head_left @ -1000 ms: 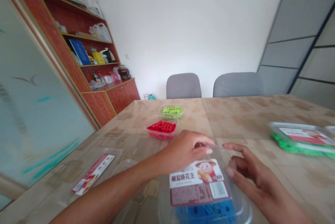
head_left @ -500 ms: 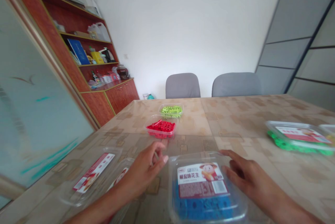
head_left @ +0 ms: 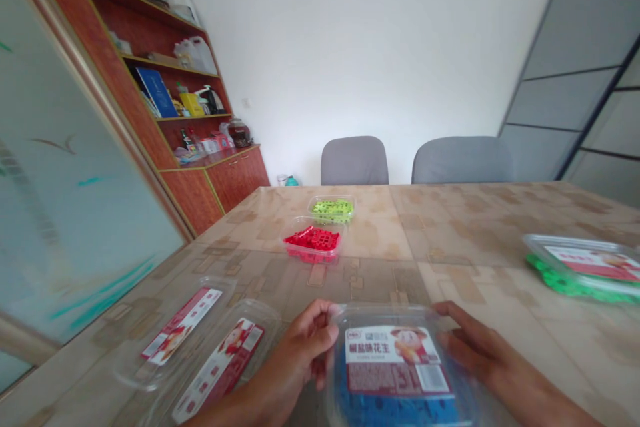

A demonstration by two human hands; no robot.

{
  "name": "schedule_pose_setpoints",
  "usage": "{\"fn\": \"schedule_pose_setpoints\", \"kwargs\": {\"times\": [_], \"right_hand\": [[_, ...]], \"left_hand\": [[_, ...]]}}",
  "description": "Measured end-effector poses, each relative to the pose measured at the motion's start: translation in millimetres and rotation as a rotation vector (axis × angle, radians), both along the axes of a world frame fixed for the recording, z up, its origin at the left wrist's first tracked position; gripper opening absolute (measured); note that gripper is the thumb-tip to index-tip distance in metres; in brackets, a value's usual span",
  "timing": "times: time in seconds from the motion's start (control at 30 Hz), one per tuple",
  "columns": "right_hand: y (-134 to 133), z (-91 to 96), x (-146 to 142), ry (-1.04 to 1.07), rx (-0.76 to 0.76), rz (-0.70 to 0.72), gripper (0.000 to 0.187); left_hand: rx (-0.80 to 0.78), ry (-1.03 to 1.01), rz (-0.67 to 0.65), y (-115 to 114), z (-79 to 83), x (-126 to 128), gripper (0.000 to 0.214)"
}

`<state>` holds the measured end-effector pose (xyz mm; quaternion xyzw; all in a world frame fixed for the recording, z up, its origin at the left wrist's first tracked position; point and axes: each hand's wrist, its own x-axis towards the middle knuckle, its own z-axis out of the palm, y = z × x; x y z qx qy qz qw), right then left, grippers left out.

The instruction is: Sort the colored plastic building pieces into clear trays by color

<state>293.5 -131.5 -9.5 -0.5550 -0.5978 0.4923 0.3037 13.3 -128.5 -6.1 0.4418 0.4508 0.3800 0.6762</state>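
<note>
A clear plastic box of blue bricks (head_left: 400,374), closed with a labelled lid, sits at the near edge of the table. My left hand (head_left: 300,354) curls its fingers against the box's left rim. On the right rim rests my right hand (head_left: 475,354), fingers bent along the side. Both hands grip the box between them.
Two clear lids with red labels (head_left: 185,334) lie to the left. An open tray of red bricks (head_left: 314,242) and one of yellow-green bricks (head_left: 331,209) stand mid-table. A lidded box of green bricks (head_left: 585,267) is at the right. Two grey chairs (head_left: 415,160) stand behind the table.
My left hand came off the top of the lid, swung out left and settled on the box's left rim. The right hand closed onto the right rim. The box shifted slightly nearer.
</note>
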Motion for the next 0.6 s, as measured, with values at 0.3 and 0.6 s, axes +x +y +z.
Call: {"fn": "schedule_pose_setpoints", "kwargs": {"times": [0.3,0.6], "right_hand": [[18,3.5,-17,0.049,0.078,-0.202,0.057],[22,-9.9,-21,0.201,-0.072,-0.233,0.06]], "left_hand": [[0.04,0.001,0.072,-3,0.1,5,0.053],[-0.033,-0.013,0.099,-4,-6.8,4,0.062]]}}
